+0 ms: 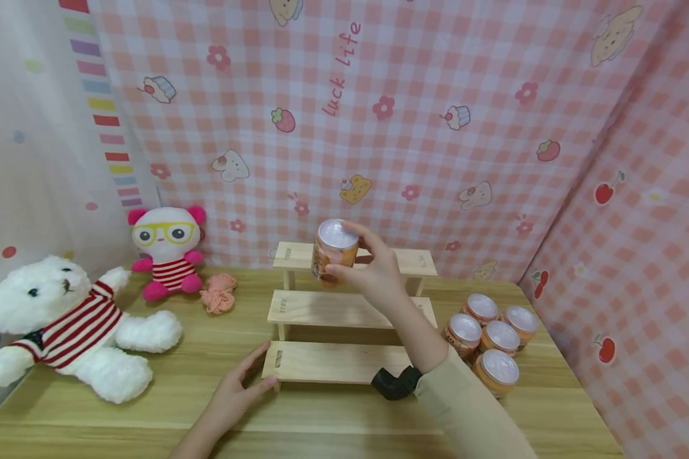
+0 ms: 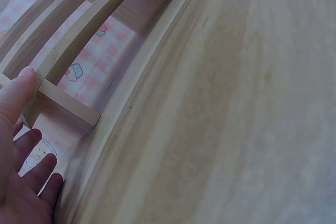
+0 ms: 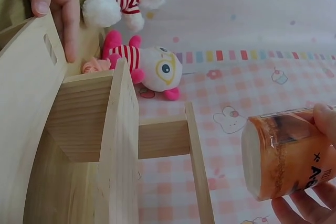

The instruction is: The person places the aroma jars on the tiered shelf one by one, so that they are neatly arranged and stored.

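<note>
My right hand grips an orange-labelled jar with a pale translucent lid. It holds the jar upright, overlapping the top tier of the three-tier wooden stand in the head view. Up close in the right wrist view, the jar is clear of the stand, its base facing left, thumb on one side and fingers on the other. My left hand touches the left end of the lowest tier, thumb at the front corner. In the left wrist view, the other fingers are spread loosely beside the stand.
Several matching jars cluster right of the stand. A black wrist strap piece overlaps the lowest tier. At left are a white teddy bear, a pink panda doll and peach yarn. Checked cloth hangs behind.
</note>
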{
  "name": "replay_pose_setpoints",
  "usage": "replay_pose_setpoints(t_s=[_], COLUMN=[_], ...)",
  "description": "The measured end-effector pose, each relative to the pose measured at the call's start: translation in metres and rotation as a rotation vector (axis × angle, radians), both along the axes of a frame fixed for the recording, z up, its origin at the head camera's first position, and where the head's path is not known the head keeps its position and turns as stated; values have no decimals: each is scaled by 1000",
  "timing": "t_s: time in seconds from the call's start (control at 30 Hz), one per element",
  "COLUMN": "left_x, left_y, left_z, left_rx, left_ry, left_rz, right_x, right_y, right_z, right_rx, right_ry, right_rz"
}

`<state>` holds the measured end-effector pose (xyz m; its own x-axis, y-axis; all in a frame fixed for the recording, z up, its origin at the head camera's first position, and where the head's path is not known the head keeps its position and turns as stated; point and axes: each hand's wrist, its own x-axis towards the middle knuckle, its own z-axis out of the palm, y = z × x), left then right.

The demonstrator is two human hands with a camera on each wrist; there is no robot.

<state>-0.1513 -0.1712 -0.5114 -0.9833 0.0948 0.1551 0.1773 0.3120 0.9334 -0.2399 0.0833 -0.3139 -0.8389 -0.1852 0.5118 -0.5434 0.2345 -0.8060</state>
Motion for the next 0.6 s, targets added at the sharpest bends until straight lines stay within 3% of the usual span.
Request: replay_pose_setpoints(t_s=[0.17,0.6], left_x=[1,0], left_y=[0,1], left_z=[1,1], left_rx=[-2,-13], left_ry=[1,8], left_rz=[-1,5], right_x=[-12,-32], right_y=[-7,-17], right_z=[-2,-2], right_rx=[2,-44], right_ry=[-1,-113], right_rz=[-26,-55])
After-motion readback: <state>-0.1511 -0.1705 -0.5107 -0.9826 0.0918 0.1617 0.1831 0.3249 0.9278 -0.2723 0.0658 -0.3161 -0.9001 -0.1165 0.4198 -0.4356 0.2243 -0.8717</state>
